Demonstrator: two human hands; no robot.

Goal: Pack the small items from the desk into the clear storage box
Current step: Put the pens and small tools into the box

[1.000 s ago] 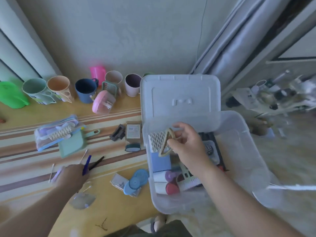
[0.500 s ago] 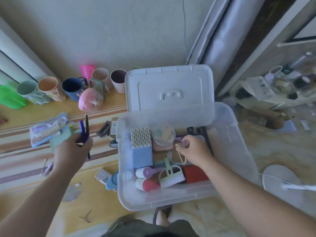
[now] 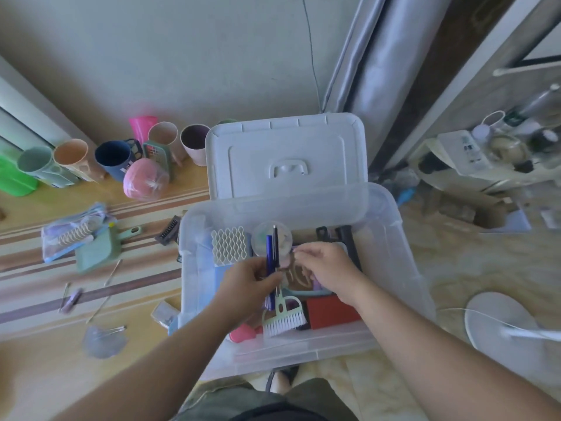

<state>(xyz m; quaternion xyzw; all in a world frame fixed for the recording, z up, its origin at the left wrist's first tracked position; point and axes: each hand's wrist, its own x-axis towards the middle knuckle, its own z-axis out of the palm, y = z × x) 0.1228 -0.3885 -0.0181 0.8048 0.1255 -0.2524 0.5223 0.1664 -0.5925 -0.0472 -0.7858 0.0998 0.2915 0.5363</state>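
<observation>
The clear storage box (image 3: 397,238) stands open in front of me, its lid (image 3: 285,159) tipped back. Inside lie a white honeycomb piece (image 3: 227,244), a round clear case (image 3: 282,235), a small green brush (image 3: 283,317), a red box (image 3: 331,311) and a pink bottle (image 3: 243,332). My left hand (image 3: 252,284) is over the box and grips a blue pen and a black pen (image 3: 271,253) upright. My right hand (image 3: 328,268), just to their right, pinches a beige hair clip (image 3: 299,273) low in the box.
On the desk to the left are a row of cups (image 3: 115,159), a pink round case (image 3: 145,183), a green dustpan (image 3: 100,247), a clear pouch (image 3: 73,232), a black comb (image 3: 167,233), cotton swabs (image 3: 103,302) and a small packet (image 3: 165,312). A white fan base (image 3: 501,323) stands on the floor at the right.
My left hand picked the pens up from the desk and carried them right, over the box. My right hand lowered the hair clip into the box.
</observation>
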